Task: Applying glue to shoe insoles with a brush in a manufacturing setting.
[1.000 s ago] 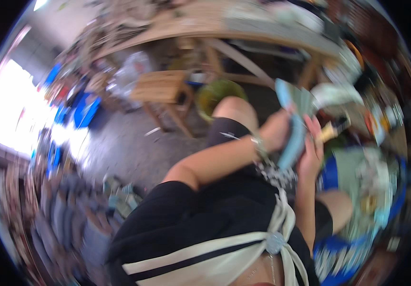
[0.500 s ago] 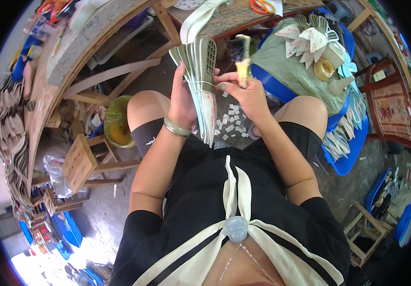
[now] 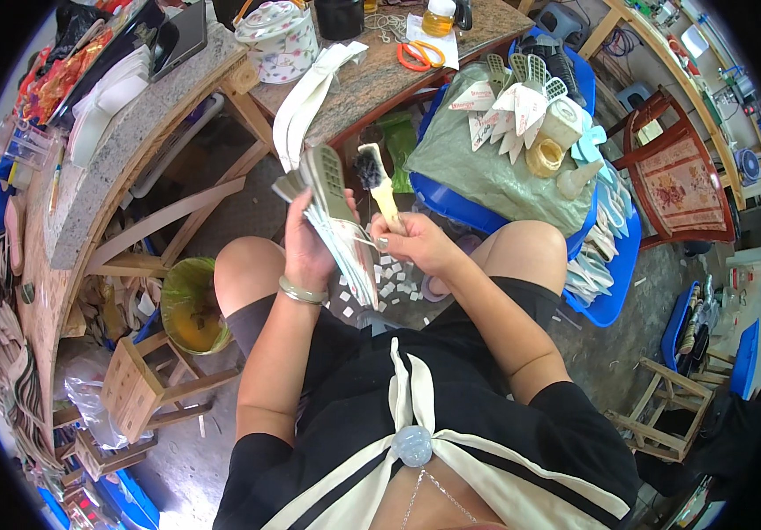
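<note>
My left hand (image 3: 308, 252) is closed round a bundle of shoe insoles (image 3: 331, 187), grey-green with grid-patterned ends at the top and pale edges stacked together. The bundle tilts, its top ends fanned apart. A thin pale band (image 3: 356, 231) crosses it and runs toward my right hand (image 3: 423, 245), whose fingertips are close beside the bundle. In that same right hand a brush (image 3: 384, 196) with a pale handle and dark bristles points upward. Whether the right fingers also pinch the band is hard to make out.
Ahead stands a stone-topped table with white strips (image 3: 297, 115), orange-handled scissors (image 3: 418, 56) and a floral pot (image 3: 276, 44). A blue bin (image 3: 460, 194) at right bears green plastic, more insoles (image 3: 522, 110) and a jar (image 3: 544, 157). White scraps (image 3: 389, 284) litter the floor.
The view has shifted, showing more of the table. The insoles' top ends have spread apart and the bundle leans more. The band now stretches out toward my right hand, which still holds the brush.
</note>
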Motion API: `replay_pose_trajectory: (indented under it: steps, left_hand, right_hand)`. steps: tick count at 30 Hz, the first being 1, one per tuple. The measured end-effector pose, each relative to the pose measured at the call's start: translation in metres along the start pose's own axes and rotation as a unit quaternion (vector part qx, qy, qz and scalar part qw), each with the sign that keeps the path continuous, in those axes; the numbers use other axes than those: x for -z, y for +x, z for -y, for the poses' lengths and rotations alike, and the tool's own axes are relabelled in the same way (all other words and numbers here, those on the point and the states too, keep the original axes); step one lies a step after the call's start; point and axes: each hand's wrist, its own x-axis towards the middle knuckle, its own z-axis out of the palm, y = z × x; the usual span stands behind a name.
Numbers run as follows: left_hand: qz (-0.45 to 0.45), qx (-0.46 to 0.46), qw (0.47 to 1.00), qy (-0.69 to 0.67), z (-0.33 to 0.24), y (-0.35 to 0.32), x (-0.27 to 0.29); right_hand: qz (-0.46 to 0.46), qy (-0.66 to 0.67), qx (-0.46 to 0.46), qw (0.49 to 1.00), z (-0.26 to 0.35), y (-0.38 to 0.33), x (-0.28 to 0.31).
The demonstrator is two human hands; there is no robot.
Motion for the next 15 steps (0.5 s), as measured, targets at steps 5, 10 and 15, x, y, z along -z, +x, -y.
replay_pose_trajectory:
  steps: [5,10,15]
  left_hand:
    - [-0.012,-0.155,0.986,-0.059,-0.04,0.022,-0.001]
    - [-0.041,-0.194,0.98,0.03,-0.059,0.034,0.001]
    - [-0.042,-0.133,0.947,0.289,-0.038,0.049,0.008]
  right_hand:
    - [0.088,-0.024,0.028,0.995,-0.001,-0.019,0.02]
    - [-0.045,0.086,0.119,0.988,0.006,-0.049,0.074]
    - [-0.293,-0.107,0.074,0.947,0.081,0.023,0.122]
